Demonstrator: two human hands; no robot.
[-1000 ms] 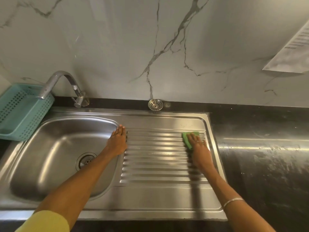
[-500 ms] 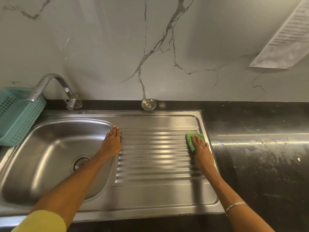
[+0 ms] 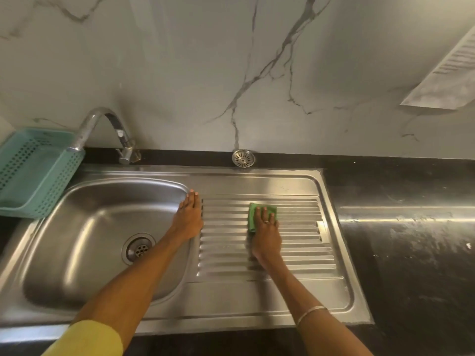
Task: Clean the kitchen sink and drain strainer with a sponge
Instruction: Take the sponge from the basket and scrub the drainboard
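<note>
A stainless steel sink [image 3: 84, 242] has a round drain [image 3: 138, 249] in its basin floor and a ribbed drainboard [image 3: 295, 242] to its right. My right hand [image 3: 266, 232] presses flat on a green sponge [image 3: 253, 214] lying on the ribs near the drainboard's middle. Fingers together, my left hand [image 3: 189, 219] rests flat on the strip between basin and drainboard, holding nothing. The round metal drain strainer [image 3: 243, 158] leans against the marble wall on the black ledge behind the sink.
A curved chrome tap [image 3: 108, 129] rises behind the basin. At the far left stands a teal perforated basket [image 3: 33, 170]. Black countertop [image 3: 411, 240] with pale smears extends to the right. A printed paper sheet [image 3: 449, 73] hangs on the wall at upper right.
My right hand slid the sponge leftward from the drainboard's right end toward its middle. My left hand kept its place at the basin's rim.
</note>
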